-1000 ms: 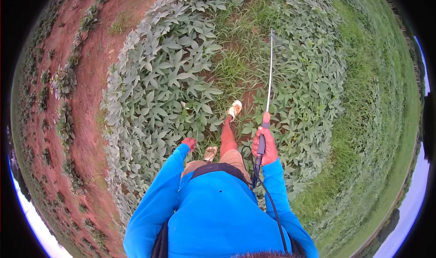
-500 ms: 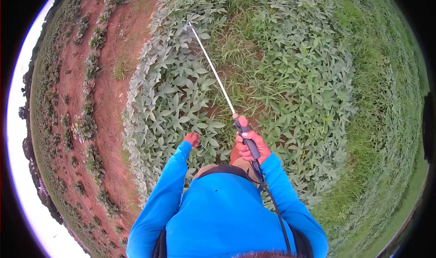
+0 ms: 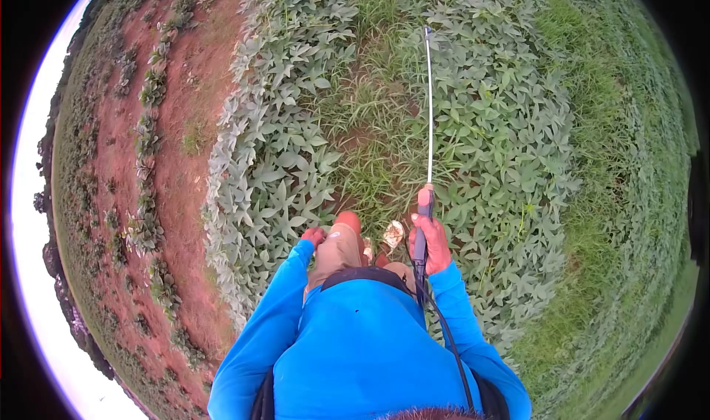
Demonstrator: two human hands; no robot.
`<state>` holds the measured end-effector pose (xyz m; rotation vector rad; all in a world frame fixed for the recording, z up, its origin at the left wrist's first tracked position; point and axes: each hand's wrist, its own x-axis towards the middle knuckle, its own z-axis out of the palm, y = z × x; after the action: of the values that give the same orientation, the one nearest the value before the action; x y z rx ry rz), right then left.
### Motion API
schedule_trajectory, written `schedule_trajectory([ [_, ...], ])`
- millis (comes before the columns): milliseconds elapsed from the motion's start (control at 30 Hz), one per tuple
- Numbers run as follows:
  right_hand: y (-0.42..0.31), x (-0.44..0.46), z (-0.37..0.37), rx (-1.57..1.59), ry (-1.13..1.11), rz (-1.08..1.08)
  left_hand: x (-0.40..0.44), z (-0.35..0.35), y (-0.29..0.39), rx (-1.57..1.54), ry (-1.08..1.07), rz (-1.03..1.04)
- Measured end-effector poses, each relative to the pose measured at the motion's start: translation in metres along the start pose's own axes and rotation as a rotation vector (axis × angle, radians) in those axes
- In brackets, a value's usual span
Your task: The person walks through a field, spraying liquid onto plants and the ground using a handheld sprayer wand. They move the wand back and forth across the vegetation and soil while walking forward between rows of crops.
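Note:
My right hand (image 3: 436,244) is wrapped round the dark handle of a spray wand (image 3: 430,116). Its thin white tube points forward, and the nozzle tip hangs over the leafy row on the right. From the handle's lower end a black hose (image 3: 448,331) runs back along my right side. My left hand (image 3: 314,236) hangs by my left thigh with its fingers curled in, and nothing shows in it. Broad-leaved crop plants (image 3: 277,190) grow just beyond that hand.
Grass (image 3: 370,116) and patches of reddish soil lie between two leafy crop rows. My shoes (image 3: 393,235) stand in this gap. Bare red soil (image 3: 181,146) with a line of small plants is on the left; taller grass (image 3: 592,198) borders the right row.
The spray wand has swung from the left row across to the right row. My left leg has come forward, and my left hand has moved slightly back beside the thigh.

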<state>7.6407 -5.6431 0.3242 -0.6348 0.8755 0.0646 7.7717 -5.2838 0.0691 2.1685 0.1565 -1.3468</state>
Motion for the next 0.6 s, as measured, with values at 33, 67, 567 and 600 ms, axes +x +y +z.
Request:
schedule_trajectory([
  [33, -0.009, 0.009, 0.003, -0.002, 0.001, -0.001, 0.019, 0.003, -0.025, -0.002, -0.001, 0.001],
  [67, -0.016, 0.018, 0.005, 0.019, -0.013, 0.019, 0.042, 0.007, -0.053, 0.079, 0.108, 0.098],
  [567, -0.148, 0.165, 0.068, 0.415, -0.611, 0.619, 0.149, -0.054, 0.171, -0.391, -0.168, -0.098],
  [600, -0.16, 0.174, 0.078, 0.419, -0.597, 0.6, 0.158, -0.063, 0.19, -0.399, -0.178, -0.04],
])
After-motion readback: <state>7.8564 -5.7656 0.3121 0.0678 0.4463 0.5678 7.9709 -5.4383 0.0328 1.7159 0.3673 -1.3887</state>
